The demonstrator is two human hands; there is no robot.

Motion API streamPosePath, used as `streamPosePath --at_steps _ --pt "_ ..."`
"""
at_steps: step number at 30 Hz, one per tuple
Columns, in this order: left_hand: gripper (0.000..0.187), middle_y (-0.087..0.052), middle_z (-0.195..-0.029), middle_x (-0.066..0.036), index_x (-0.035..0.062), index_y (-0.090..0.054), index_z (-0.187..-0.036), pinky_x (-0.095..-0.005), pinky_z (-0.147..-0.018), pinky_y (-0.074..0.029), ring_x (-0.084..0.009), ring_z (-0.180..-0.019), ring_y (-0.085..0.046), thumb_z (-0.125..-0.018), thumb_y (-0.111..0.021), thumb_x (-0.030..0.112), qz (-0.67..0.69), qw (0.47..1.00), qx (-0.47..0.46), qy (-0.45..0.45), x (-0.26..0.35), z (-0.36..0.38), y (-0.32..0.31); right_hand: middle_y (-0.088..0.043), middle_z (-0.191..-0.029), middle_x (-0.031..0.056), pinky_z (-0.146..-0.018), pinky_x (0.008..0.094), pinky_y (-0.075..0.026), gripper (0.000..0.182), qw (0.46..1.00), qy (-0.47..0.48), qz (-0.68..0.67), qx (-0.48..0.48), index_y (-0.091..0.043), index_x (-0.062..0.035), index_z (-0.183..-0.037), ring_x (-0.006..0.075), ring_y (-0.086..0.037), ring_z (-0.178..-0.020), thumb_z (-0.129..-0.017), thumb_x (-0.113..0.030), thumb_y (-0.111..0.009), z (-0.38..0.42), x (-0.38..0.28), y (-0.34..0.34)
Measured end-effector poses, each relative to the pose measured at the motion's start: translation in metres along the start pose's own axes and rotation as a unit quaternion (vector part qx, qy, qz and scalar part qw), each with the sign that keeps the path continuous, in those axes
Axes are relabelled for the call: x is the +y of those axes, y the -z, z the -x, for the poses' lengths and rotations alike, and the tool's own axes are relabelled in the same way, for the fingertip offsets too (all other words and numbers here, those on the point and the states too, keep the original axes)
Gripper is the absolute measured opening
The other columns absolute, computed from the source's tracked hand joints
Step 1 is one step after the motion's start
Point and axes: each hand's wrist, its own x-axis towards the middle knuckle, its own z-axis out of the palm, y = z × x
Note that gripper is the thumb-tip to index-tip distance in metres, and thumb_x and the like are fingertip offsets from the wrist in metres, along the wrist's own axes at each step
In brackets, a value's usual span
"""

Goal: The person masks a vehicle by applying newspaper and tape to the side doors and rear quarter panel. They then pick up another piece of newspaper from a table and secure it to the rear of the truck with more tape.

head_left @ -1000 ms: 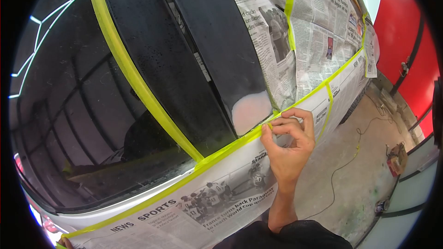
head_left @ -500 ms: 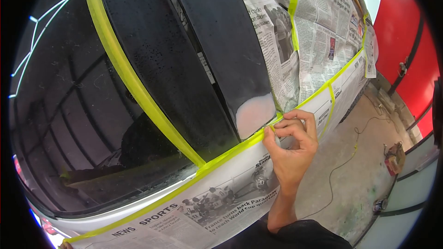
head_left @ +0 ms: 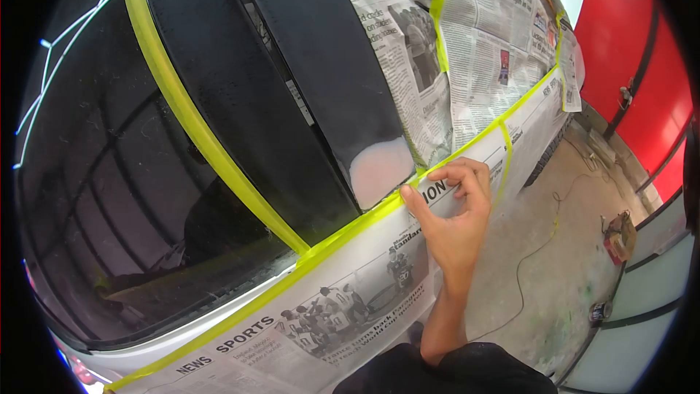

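Yellow tape (head_left: 343, 233) along the lower edge of the dark car panels (head_left: 255, 131), over the top edge of the newspaper (head_left: 350, 314). Right hand (head_left: 461, 230) loosely curled, not clenched, its thumb and index tips apart against the tape, near the pinkish patch (head_left: 380, 171) at a panel's lower corner. Left hand out of view. Could wrinkle or lift the tape through uneven pressure, or tear the newspaper by tugging. Other newspaper (head_left: 488, 84) up to the right; long tape strip (head_left: 182, 108) joining from above. Beyond, a cord (head_left: 519, 277) on the floor (head_left: 543, 314), liable to catch a foot, and a box (head_left: 620, 237).
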Motion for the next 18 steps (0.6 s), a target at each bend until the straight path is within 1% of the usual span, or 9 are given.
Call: streamPosePath --at_steps 6,8,9,10,12,13,14,17,18 --pt "0.045 -0.071 -0.110 -0.014 -0.0104 -0.068 -0.128 -0.0344 -0.088 -0.056 -0.0200 -0.098 -0.066 -0.097 -0.080 0.020 0.001 1.000 0.009 0.002 0.005 0.007 0.008 -0.053 -0.107 0.0071 -0.087 0.0358 -0.046 0.023 1.000 -0.003 -0.011 -0.010 -0.074 -0.0066 -0.096 0.0214 -0.053 -0.094 -0.077 -0.005 -0.087 0.000 -0.004 0.001" --pt "0.047 -0.071 -0.110 -0.015 -0.0106 -0.067 -0.128 -0.0348 -0.089 -0.055 -0.0202 -0.099 -0.066 -0.097 -0.081 0.022 -0.005 1.000 0.022 0.015 0.007 0.011 0.011 -0.053 -0.107 0.0074 -0.088 0.0361 -0.046 0.021 1.000 -0.002 -0.006 -0.010 -0.075 -0.0066 -0.096 0.0218 -0.053 -0.094 -0.078 -0.004 -0.085 0.001 -0.004 0.000" --pt "0.049 -0.071 -0.110 -0.015 -0.0108 -0.067 -0.129 -0.0355 -0.090 -0.055 -0.0206 -0.099 -0.066 -0.096 -0.082 0.024 0.085 0.995 -0.044 -0.041 -0.004 0.010 0.016 -0.052 -0.107 0.0075 -0.088 0.0364 -0.046 0.020 1.000 0.002 -0.004 -0.007 -0.075 -0.0063 -0.096 0.0221 -0.054 -0.095 -0.079 -0.004 -0.084 0.000 -0.003 -0.002" --pt "0.051 -0.071 -0.110 -0.015 -0.0109 -0.067 -0.129 -0.0361 -0.091 -0.055 -0.0211 -0.099 -0.066 -0.096 -0.082 0.026 0.173 0.974 -0.109 -0.095 -0.014 0.009 0.022 -0.052 -0.107 0.0077 -0.089 0.0366 -0.046 0.019 1.000 0.007 -0.001 -0.005 -0.075 -0.0061 -0.096 0.0224 -0.054 -0.095 -0.079 -0.003 -0.084 0.001 -0.002 -0.004" --pt "0.055 -0.071 -0.111 -0.016 -0.0109 -0.067 -0.130 -0.0374 -0.092 -0.054 -0.0221 -0.100 -0.066 -0.095 -0.083 0.029 0.149 0.980 -0.096 -0.088 -0.024 0.011 0.027 -0.052 -0.106 0.0081 -0.091 0.0377 -0.046 0.017 1.000 0.019 -0.010 0.008 -0.075 -0.0056 -0.094 0.0234 -0.055 -0.097 -0.080 -0.003 -0.083 0.002 -0.003 -0.006" --pt "0.056 -0.072 -0.112 -0.016 -0.0107 -0.067 -0.130 -0.0380 -0.093 -0.054 -0.0228 -0.101 -0.066 -0.095 -0.083 0.030 0.036 0.999 -0.018 -0.026 -0.007 0.020 0.019 -0.052 -0.106 0.0082 -0.091 0.0383 -0.046 0.016 0.999 0.025 -0.015 0.014 -0.075 -0.0054 -0.094 0.0239 -0.055 -0.098 -0.080 -0.003 -0.082 0.003 -0.003 -0.008" --pt "0.057 -0.072 -0.113 -0.017 -0.0105 -0.067 -0.131 -0.0385 -0.093 -0.054 -0.0234 -0.101 -0.066 -0.095 -0.083 0.031 -0.078 0.994 0.061 0.038 0.001 0.026 0.016 -0.052 -0.106 0.0084 -0.092 0.0387 -0.046 0.015 0.999 0.030 -0.017 0.023 -0.075 -0.0053 -0.094 0.0244 -0.055 -0.098 -0.081 -0.002 -0.082 0.005 -0.001 -0.010" --pt "0.059 -0.072 -0.117 -0.018 -0.0086 -0.066 -0.135 -0.0384 -0.094 -0.054 -0.0243 -0.103 -0.067 -0.095 -0.083 0.031 -0.071 0.997 0.023 0.002 -0.018 0.023 0.034 -0.053 -0.107 0.0088 -0.094 0.0402 -0.045 0.015 0.998 0.041 -0.025 0.047 -0.074 -0.0051 -0.095 0.0259 -0.056 -0.101 -0.082 -0.002 -0.081 0.008 0.002 -0.015" --pt "0.061 -0.072 -0.117 -0.018 -0.0084 -0.065 -0.136 -0.0381 -0.094 -0.054 -0.0241 -0.103 -0.067 -0.094 -0.083 0.031 -0.093 0.995 0.023 0.004 -0.015 0.027 0.036 -0.053 -0.107 0.0088 -0.095 0.0407 -0.045 0.016 0.997 0.041 -0.027 0.051 -0.074 -0.0053 -0.096 0.0265 -0.056 -0.102 -0.082 -0.002 -0.081 0.008 0.002 -0.016"
